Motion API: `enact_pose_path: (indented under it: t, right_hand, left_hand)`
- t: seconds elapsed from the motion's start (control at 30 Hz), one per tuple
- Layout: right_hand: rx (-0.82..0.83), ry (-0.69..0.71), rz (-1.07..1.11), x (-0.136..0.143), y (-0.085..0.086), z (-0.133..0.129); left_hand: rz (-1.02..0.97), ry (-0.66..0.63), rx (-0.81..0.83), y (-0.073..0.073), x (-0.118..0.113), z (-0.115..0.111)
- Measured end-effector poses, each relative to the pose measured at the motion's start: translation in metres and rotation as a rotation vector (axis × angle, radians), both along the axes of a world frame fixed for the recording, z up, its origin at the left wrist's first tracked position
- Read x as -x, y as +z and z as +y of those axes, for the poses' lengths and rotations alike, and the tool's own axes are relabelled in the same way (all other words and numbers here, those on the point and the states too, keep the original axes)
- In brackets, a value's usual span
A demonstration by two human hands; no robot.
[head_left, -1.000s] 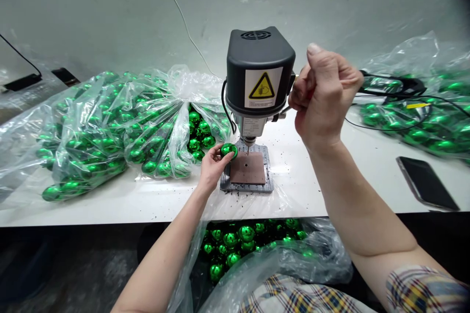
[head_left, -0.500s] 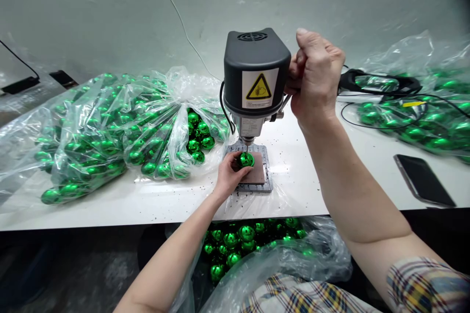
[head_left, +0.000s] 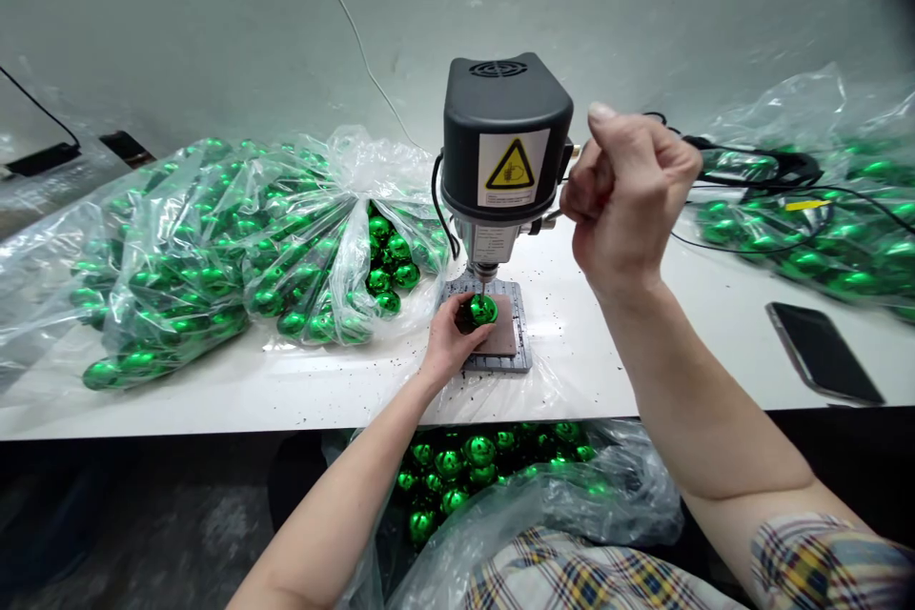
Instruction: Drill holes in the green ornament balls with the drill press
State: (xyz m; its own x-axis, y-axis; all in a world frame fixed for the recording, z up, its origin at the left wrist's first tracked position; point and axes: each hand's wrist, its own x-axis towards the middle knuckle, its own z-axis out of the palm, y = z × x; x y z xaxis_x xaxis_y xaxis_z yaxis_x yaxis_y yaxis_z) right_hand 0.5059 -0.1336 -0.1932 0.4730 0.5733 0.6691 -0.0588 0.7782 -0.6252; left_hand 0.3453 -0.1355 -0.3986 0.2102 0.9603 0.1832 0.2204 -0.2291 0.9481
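My left hand (head_left: pixel 453 335) pinches a shiny green ball ornament (head_left: pixel 485 309) between thumb and fingers, on a brown pad (head_left: pixel 504 328) over the grey slotted base (head_left: pixel 522 357) of a small bench drill press (head_left: pixel 506 138). The drill bit (head_left: pixel 483 288) comes down onto the top of the ball; whether it has gone in I cannot tell. To the right of the black motor housing, my right hand (head_left: pixel 629 195) is closed round the drill's feed lever, whose grip the fingers mostly hide.
A clear plastic bag (head_left: pixel 286 210) of green balls lies on the left of the white table (head_left: pixel 235 405). Another bag (head_left: pixel 850 248) is at the right, near a phone (head_left: pixel 825 353) and black cables. More green balls (head_left: pixel 450 467) sit in an open bag below the table edge.
My right hand has moved down and a little to the right with the lever. My left hand still holds the ball under the bit; the view has shifted slightly.
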Motion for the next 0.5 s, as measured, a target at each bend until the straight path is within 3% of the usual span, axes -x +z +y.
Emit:
enact_pose_path:
  t: [0.2, 0.5]
  right_hand:
    - [-0.143, -0.079, -0.065, 0.005, -0.028, -0.022]
    - [-0.351, -0.127, -0.253, -0.004, -0.068, -0.017]
  left_hand:
    - [0.037, 0.027, -0.011, 0.0, 0.0, 0.0]
    - [0.018, 0.017, -0.008, -0.002, 0.0, 0.0]
